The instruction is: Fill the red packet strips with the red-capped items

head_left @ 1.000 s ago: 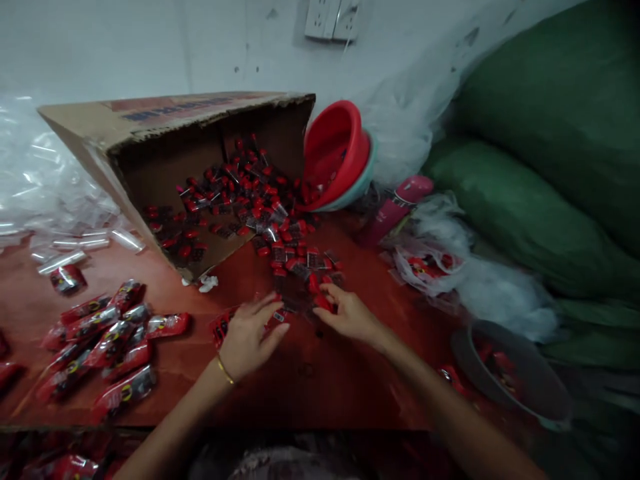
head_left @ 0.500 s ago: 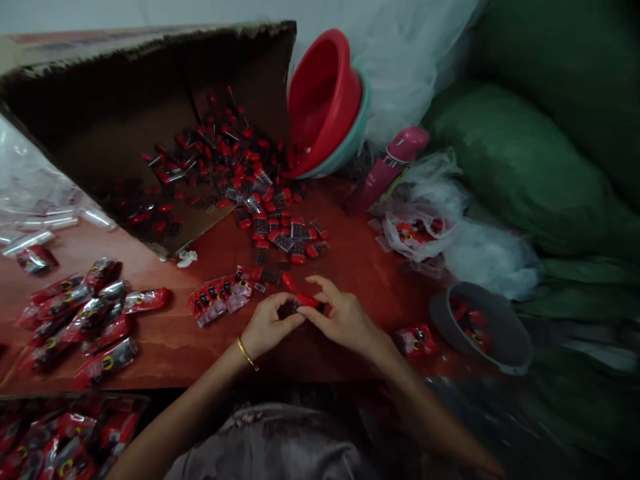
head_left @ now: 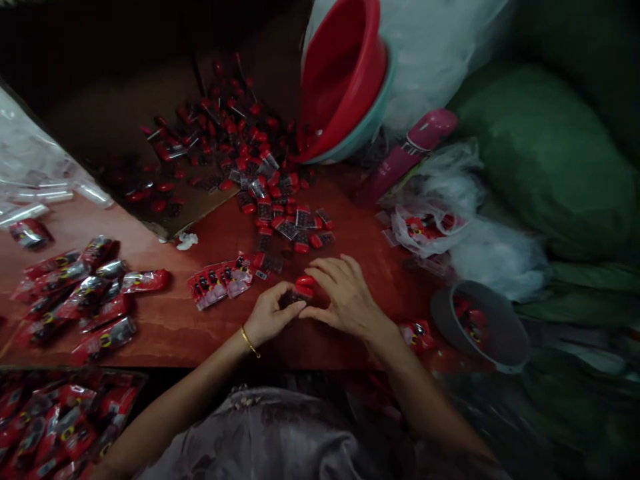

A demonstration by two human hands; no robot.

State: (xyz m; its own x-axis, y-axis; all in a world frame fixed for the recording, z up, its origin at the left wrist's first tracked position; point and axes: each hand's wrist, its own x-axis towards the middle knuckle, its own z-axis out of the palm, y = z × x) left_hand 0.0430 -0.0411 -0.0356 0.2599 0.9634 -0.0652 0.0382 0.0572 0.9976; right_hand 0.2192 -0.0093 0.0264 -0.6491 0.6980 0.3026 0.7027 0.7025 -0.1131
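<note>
Over the front of the table, my left hand (head_left: 273, 312), with a gold bangle at the wrist, pinches a small dark, clear-sided container with a red end (head_left: 303, 291). My right hand (head_left: 344, 295) arches around the same piece from the right, its thumb below and fingertips above, at the red end. The fingers hide part of the piece. Just beyond lie loose red-capped containers (head_left: 300, 220), which spill from a cardboard box (head_left: 207, 210). Left of my hands is a fanned set of printed red cards (head_left: 220, 281).
Filled red packets (head_left: 93, 293) lie at left, with more in a box (head_left: 65, 427) below. A red basin (head_left: 345, 87), pink flask (head_left: 410, 153), plastic bag (head_left: 425, 233) and grey tub (head_left: 480, 327) stand at back and right. Green sacks (head_left: 555, 153) bound the right side.
My view has shifted, so the box rim has left the top of the picture. My right fingers have moved over the red end, and the red parts now sit closer together between my hands.
</note>
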